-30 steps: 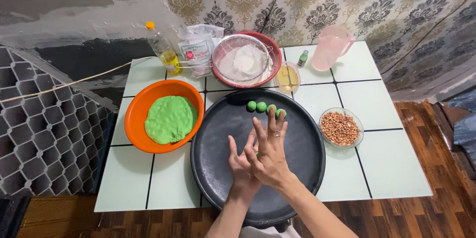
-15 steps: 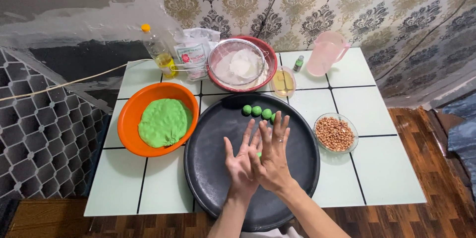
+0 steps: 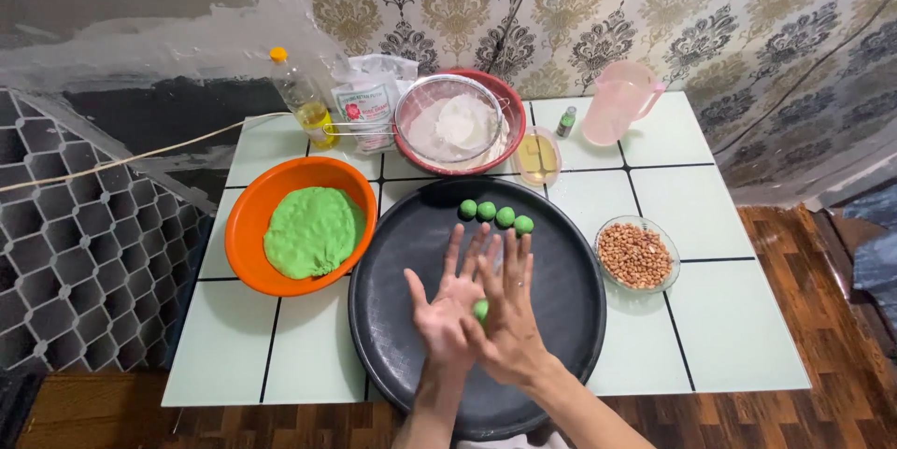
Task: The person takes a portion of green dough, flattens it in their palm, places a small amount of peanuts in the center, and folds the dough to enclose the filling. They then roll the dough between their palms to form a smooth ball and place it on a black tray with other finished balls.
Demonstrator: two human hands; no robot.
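Observation:
My left hand (image 3: 444, 313) and my right hand (image 3: 509, 318) are pressed palm to palm over the big black round tray (image 3: 392, 262), fingers stretched out. A small green dough ball (image 3: 480, 310) shows between the palms. Several finished green balls (image 3: 495, 213) lie in a row at the tray's far side. The orange bowl (image 3: 252, 215) to the left holds a lump of green dough (image 3: 311, 231).
A glass bowl of peanuts (image 3: 635, 254) stands right of the tray. At the back are a red bowl with a sieve of flour (image 3: 456, 124), an oil bottle (image 3: 301, 99), a flour bag (image 3: 366, 101), a small oil dish (image 3: 537, 156), a tiny green bottle (image 3: 566, 121) and a pink jug (image 3: 617, 101).
My hands keep sliding against each other with the dough between them; the right hand has shifted a little over the left. Another green ball now lies in the row.

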